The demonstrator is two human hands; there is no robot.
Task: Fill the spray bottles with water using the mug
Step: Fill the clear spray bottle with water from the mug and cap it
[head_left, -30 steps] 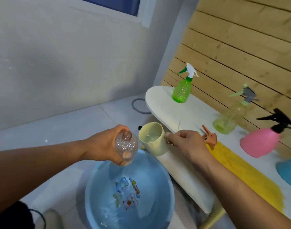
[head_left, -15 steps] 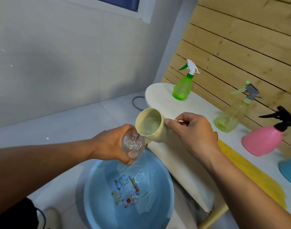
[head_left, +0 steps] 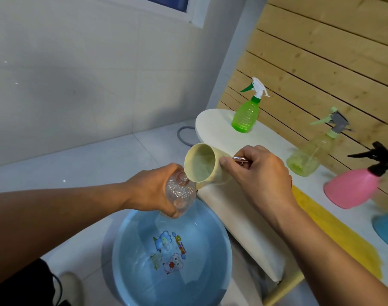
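Observation:
My left hand (head_left: pixel 152 192) grips a clear ribbed spray bottle (head_left: pixel 180 195) without its spray head, held over a blue basin (head_left: pixel 122 257) of water. My right hand (head_left: pixel 258 173) holds a cream mug (head_left: pixel 205 165) by its handle, tipped steeply so its rim touches the bottle's open neck. Water shows inside the mug. A green spray bottle (head_left: pixel 246 117), a pale yellow-green one (head_left: pixel 307 159) and a pink one (head_left: pixel 354 187) with a black trigger stand on the white board (head_left: pixel 213 120) to the right.
The board runs along a wooden slat wall (head_left: pixel 321 51) and has a yellow stripe (head_left: pixel 334 235). A blue object (head_left: pixel 387 228) sits at the right edge. A grey hose (head_left: pixel 184 135) lies on the tiled floor behind the board.
My right hand has lifted the mug and tipped it from upright onto the bottle's neck. My left hand has raised the bottle a little toward the mug.

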